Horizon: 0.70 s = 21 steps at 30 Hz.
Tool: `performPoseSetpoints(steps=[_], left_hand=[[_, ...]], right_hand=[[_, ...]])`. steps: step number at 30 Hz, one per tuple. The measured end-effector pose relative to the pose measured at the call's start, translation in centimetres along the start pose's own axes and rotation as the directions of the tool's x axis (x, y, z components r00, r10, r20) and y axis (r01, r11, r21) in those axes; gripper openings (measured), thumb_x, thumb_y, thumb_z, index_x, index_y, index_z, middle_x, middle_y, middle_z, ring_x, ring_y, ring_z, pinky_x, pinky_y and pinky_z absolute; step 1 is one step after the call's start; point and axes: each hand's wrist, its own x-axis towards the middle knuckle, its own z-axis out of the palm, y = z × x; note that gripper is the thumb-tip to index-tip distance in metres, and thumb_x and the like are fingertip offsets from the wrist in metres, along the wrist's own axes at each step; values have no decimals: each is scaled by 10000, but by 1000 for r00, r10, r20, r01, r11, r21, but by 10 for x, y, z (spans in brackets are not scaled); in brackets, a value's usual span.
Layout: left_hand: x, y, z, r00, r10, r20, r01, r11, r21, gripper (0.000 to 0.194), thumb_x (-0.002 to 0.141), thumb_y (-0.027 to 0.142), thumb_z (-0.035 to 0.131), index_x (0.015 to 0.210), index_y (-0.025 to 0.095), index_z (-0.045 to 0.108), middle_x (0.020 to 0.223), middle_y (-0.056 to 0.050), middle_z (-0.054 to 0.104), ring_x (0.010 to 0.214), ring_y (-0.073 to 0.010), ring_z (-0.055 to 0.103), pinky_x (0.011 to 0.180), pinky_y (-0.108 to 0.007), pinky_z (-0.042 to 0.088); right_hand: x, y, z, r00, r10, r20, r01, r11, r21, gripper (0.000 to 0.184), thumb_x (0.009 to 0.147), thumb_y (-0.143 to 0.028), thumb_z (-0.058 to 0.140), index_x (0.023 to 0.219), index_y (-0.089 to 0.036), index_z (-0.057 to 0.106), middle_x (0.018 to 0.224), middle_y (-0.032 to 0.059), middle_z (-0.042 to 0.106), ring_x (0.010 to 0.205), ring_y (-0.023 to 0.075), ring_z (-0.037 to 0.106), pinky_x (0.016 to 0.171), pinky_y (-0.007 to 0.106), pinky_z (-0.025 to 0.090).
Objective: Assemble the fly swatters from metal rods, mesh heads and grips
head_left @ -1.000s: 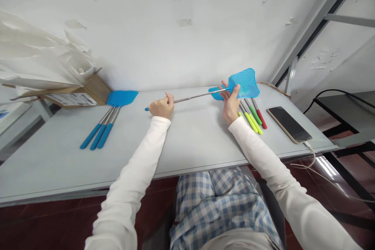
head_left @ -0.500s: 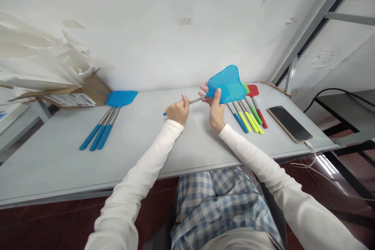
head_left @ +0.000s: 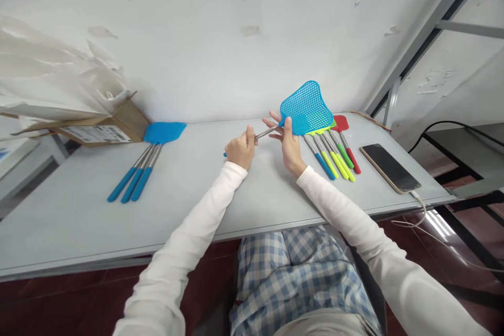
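My left hand (head_left: 241, 150) is closed around the thin steel shaft (head_left: 266, 133) of a blue plastic fly swatter, and the shaft's blue handle end (head_left: 225, 155) pokes out beyond it. My right hand (head_left: 288, 143) pinches the neck of the swatter's mesh head (head_left: 306, 108) between thumb and fingers, holding it up off the table. Just right of that hand lies a fan of swatters with blue, yellow, green and red handles (head_left: 333, 155). The mesh head partly hides their heads, though a red one (head_left: 340, 123) shows.
Three blue swatters (head_left: 136, 178) lie at the table's left, beside a cardboard box (head_left: 118, 127) and white plastic sheeting (head_left: 51, 60). A smartphone (head_left: 389, 168) with a cable lies at the right. The grey table (head_left: 177, 210) stands against a white wall, with my lap below its front edge.
My hands have moved closer together, and the swatter's head has moved left and risen. The visible shaft looks shorter. The red and green swatter heads now show.
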Motion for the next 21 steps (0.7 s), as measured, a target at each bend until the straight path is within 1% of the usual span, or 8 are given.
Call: performPoseSetpoints(steps=[5, 8, 11, 13, 15, 17, 19, 21], left_hand=[[-10, 2, 6, 958, 217, 188, -134, 917, -375, 322, 998, 438, 303, 988, 231, 550, 616, 30, 578, 537, -129, 535, 620, -264, 391], [-12, 1, 12, 934, 271, 231, -102, 825, -556, 238, 963, 437, 402, 1058, 231, 473, 671, 36, 598, 542, -106, 536, 606, -245, 430], [-13, 0, 20, 933, 264, 244, -31, 735, -677, 218, 904, 378, 513, 1042, 237, 420, 739, 24, 595, 617, -110, 587, 611, -244, 462], [-14, 0, 25, 935, 236, 265, 30, 691, -723, 212, 884, 328, 525, 1022, 241, 389, 858, -2, 614, 601, -100, 589, 607, -261, 482], [-14, -1, 28, 940, 207, 270, 63, 675, -736, 198, 875, 286, 516, 1005, 240, 374, 1031, -40, 611, 611, -87, 605, 651, -290, 515], [-12, -2, 29, 956, 178, 235, 50, 689, -723, 165, 882, 267, 490, 1001, 236, 379, 1153, -66, 574, 708, -96, 651, 743, -316, 537], [-8, -6, 28, 972, 141, 188, 25, 732, -681, 112, 903, 262, 446, 1002, 232, 401, 1160, -68, 568, 809, -112, 672, 798, -320, 535], [-2, -13, 26, 984, 98, 149, 11, 799, -602, 74, 911, 239, 411, 981, 228, 433, 1110, -61, 589, 825, -118, 663, 782, -303, 527]], right_hand=[[11, 8, -14, 999, 11, -53, -13, 999, -34, 572, 926, -651, 344, 1175, -209, 607, 1231, 105, 675, 1165, 198, 596, 953, 378, 499], [14, 19, -20, 996, 47, -78, -50, 998, -45, 487, 840, -580, 569, 1152, -206, 555, 1219, 103, 645, 1131, 180, 587, 937, 340, 501], [12, 30, -18, 994, 112, -16, -113, 991, -71, 471, 767, -531, 678, 1072, -215, 508, 1054, 61, 638, 969, 156, 615, 833, 291, 522], [9, 34, -16, 986, 152, 71, -143, 982, -125, 414, 802, -584, 614, 960, -218, 502, 878, 22, 602, 800, 148, 603, 728, 288, 523], [9, 34, -15, 987, 138, 87, -118, 971, -206, 430, 841, -643, 518, 857, -214, 500, 786, 6, 552, 745, 151, 575, 709, 301, 514], [13, 32, -18, 997, 75, -19, -77, 953, -292, 469, 856, -673, 468, 796, -209, 504, 800, 19, 543, 816, 161, 569, 784, 315, 507], [18, 28, -24, 989, 34, -144, -80, 943, -322, 484, 872, -681, 434, 767, -211, 493, 807, 23, 537, 839, 159, 561, 820, 311, 498], [23, 23, -30, 981, 71, -181, -121, 952, -281, 474, 896, -677, 388, 768, -225, 454, 736, -1, 504, 714, 142, 546, 729, 294, 507]])
